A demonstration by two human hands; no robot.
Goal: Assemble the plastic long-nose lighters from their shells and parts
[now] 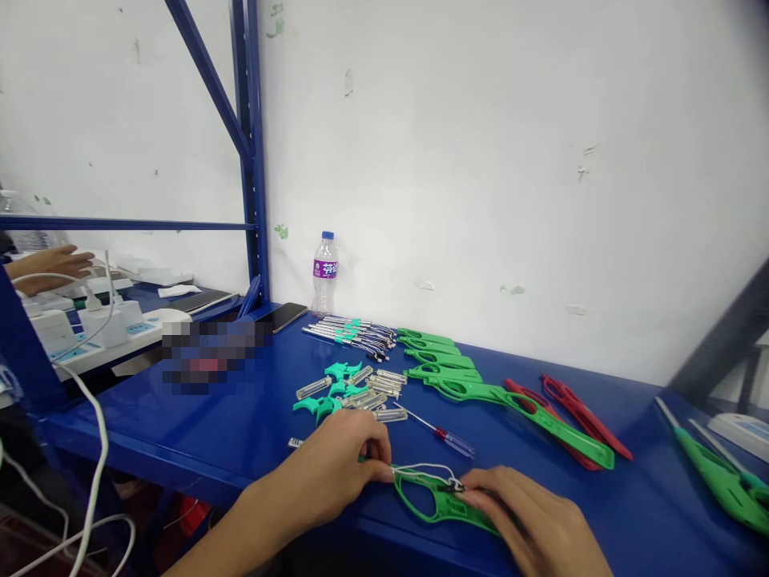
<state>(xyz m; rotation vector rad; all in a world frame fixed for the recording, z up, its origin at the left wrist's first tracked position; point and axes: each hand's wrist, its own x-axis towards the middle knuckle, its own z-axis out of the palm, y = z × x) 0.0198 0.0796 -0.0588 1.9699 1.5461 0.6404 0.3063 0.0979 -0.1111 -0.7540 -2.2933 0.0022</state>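
Note:
A green plastic handle piece (436,501) with a thin white wire (424,468) looped over it lies at the near edge of the blue table (198,433). My left hand (333,469) is closed, its fingertips pinching the wire and the handle's left end. My right hand (532,521) rests on the handle's right part, fingers pressed together at a small dark fitting (452,484). A small screwdriver with a red and clear grip (448,437) lies just beyond the handle.
Behind lie teal triggers and clear tubes (354,391), metal rods (352,332), green handle shells (456,373), red shells (570,417), a water bottle (325,274) and a phone (282,316). More green parts (724,481) lie right. Another person's hand (51,264) rests far left beside power strips (114,324).

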